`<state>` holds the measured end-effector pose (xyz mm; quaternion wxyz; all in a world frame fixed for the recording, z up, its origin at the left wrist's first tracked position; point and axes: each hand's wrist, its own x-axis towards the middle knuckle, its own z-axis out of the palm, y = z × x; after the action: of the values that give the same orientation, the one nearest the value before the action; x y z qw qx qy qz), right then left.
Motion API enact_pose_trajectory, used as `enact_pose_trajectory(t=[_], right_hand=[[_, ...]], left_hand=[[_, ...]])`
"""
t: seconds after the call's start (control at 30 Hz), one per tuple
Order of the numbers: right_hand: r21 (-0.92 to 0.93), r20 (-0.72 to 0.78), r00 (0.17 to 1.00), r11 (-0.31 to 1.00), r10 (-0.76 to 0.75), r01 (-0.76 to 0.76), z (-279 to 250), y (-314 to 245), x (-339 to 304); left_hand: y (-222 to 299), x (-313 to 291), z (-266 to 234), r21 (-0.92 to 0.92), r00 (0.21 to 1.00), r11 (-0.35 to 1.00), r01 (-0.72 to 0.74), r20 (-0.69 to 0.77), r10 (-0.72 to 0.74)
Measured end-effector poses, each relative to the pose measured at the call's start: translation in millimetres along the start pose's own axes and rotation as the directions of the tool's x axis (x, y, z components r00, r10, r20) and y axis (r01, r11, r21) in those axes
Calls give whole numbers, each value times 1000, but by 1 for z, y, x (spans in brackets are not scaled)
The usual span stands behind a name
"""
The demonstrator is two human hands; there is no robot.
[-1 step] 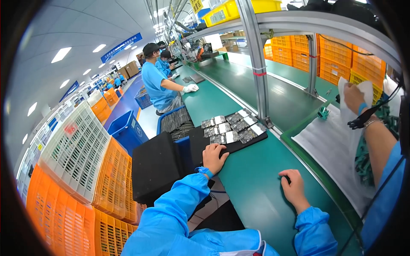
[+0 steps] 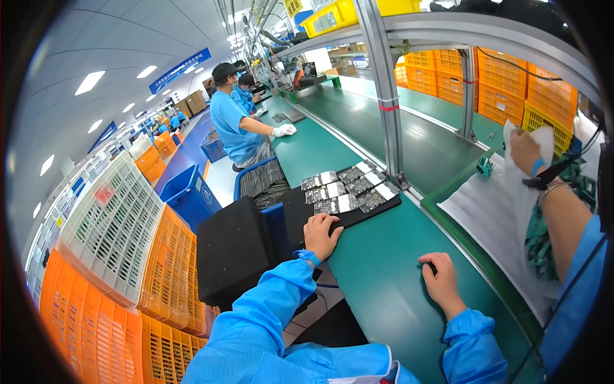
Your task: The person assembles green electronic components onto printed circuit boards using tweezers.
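Note:
My left hand [image 2: 321, 234], a blue band at its wrist, lies at the near edge of a black mat [image 2: 295, 214]. Its fingers are bent and the thumb stands apart; nothing shows in its hold. On the mat sit several dark circuit boards [image 2: 323, 192] with white strips, laid side by side in rows. Further right, my right hand [image 2: 441, 281] rests on the green bench top [image 2: 371, 281], loosely curled into a fist without any object visible in it. The boards are beyond both hands, and neither hand touches them.
Left of the mat stand a black box-like block [image 2: 233, 249], a blue bin of dark boards [image 2: 262, 182] and stacked orange crates [image 2: 89, 320]. A metal post [image 2: 382, 96] rises behind the boards. At right, another person's hand [image 2: 526, 152] holds white sheeting. A gloved co-worker [image 2: 233, 128] sits further along.

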<state>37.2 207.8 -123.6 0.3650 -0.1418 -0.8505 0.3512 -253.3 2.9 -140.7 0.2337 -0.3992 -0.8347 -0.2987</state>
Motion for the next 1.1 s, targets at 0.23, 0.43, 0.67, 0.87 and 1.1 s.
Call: enact_pose_trajectory(t=[0.23, 0.43, 0.67, 0.87, 1.1], right_hand=[[-89, 50, 988, 985, -145, 149, -7, 4, -5], [-61, 194, 952, 966, -236, 252, -2, -45, -4], [-242, 87, 649, 616, -756, 750, -32, -263, 10], [-332, -28, 828, 786, -561, 521, -49, -272, -12], [-219, -27, 883, 865, -469, 452, -59, -257, -25]], left_hand=[[11, -4, 10, -32, 994, 999, -20, -106, 17], [21, -1, -8, -101, 893, 888, -448, -101, 439], [80, -34, -2, -487, 909, 812, -321, 82, 409], [107, -26, 17, -503, 885, 815, -290, 183, 427], [110, -18, 7, -508, 886, 811, -289, 179, 428]])
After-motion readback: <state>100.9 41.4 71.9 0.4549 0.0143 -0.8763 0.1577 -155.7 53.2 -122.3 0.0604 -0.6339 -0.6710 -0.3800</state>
